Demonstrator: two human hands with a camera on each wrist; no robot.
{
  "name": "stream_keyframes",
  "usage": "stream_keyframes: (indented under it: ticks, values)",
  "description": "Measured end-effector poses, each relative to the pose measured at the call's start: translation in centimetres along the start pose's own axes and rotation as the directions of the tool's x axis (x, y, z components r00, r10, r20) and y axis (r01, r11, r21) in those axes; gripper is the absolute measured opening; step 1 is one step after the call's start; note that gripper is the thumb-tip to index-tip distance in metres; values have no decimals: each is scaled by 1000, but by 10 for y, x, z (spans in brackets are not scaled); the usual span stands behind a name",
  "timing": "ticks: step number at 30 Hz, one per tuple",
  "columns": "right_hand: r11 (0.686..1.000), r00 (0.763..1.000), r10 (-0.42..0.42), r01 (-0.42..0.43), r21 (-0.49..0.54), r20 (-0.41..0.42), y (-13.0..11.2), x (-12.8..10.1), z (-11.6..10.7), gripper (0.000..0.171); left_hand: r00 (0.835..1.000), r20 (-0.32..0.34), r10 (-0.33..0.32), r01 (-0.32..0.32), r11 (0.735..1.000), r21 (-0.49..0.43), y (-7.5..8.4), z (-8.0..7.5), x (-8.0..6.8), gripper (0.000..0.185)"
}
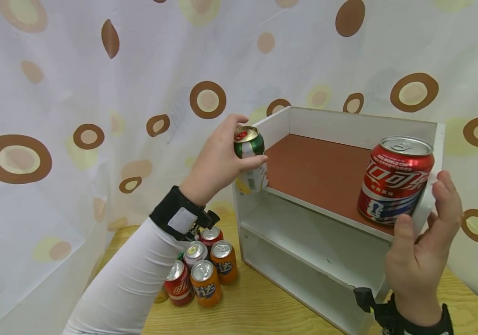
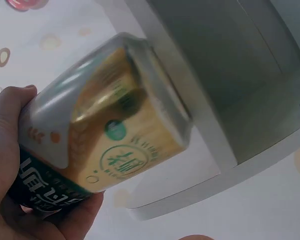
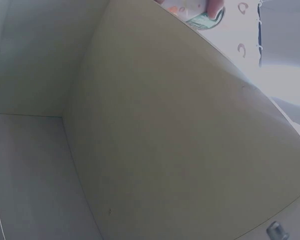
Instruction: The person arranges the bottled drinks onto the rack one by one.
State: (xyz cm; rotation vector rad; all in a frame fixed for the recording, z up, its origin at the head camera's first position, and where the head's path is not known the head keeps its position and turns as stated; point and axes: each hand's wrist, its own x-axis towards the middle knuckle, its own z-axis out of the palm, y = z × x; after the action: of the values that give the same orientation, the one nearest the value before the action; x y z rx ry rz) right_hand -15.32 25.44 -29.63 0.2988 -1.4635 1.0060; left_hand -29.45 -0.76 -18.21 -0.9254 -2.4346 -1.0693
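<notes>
left hand (image 1: 215, 163) gripping green can (image 1: 249, 158) beside shelf (image 1: 327, 172), right hand (image 1: 425, 242) spread by red can (image 1: 395, 179)

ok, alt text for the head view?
A left hand grips a green and gold can at the top-left corner of a white shelf unit; the open right hand is beside a red cola can on its top shelf.

Staged tabletop: spotted curtain (image 1: 96, 70) backdrop, wooden table (image 1: 264, 302).
</notes>
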Motion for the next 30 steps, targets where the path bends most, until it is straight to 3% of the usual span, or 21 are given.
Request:
stream_keyframes:
  ticks: [5,13,30]
  values:
    - [1000,1000,1,-1,-16,13,0,0,0,39,998,-14,-61,60,997,-56,-3,7,1,82]
    - [1000,1000,0,1,-13,12,0,0,0,40,995,-32,-97,93,989,-113,-5,15,4,88]
    - [1000,1000,-1,2,-26,15,2,0,-1,40,984,-111,-142,104,951,-291,-15,31,5,77]
